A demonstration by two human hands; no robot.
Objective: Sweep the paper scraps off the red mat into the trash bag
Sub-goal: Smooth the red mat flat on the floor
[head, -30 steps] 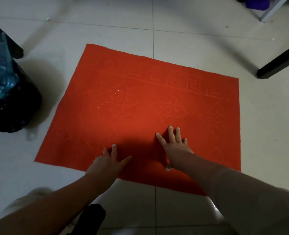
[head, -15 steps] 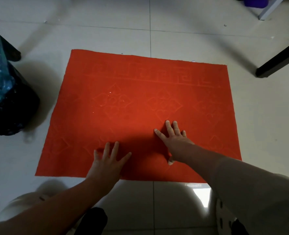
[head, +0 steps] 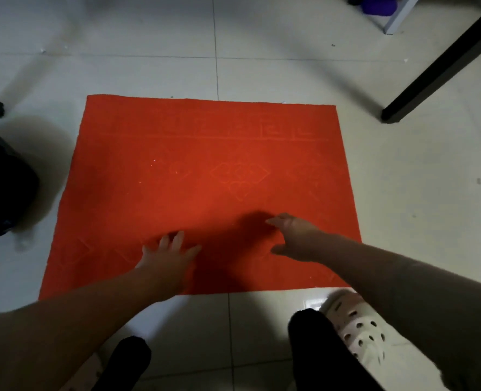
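Tile floor (head: 262,52): pale, hard, bearing everything below.
Red mat (head: 205,153): flat on floor, embossed pile; soft, likely to ruck under a push, best pinned near front edge.
Trash bag (head: 5,198): black, limp, on floor just off mat's left edge.
Left hand (head: 166,255): fingers spread, flat on mat near front edge.
Right hand (head: 295,238): turned on edge, fingers straight, holding nothing; contact with mat not discernible.
Paper scraps (head: 154,160): few white specks, mat's left-centre; featherweight, probably clinging in pile; better brushed leftward than pinched.
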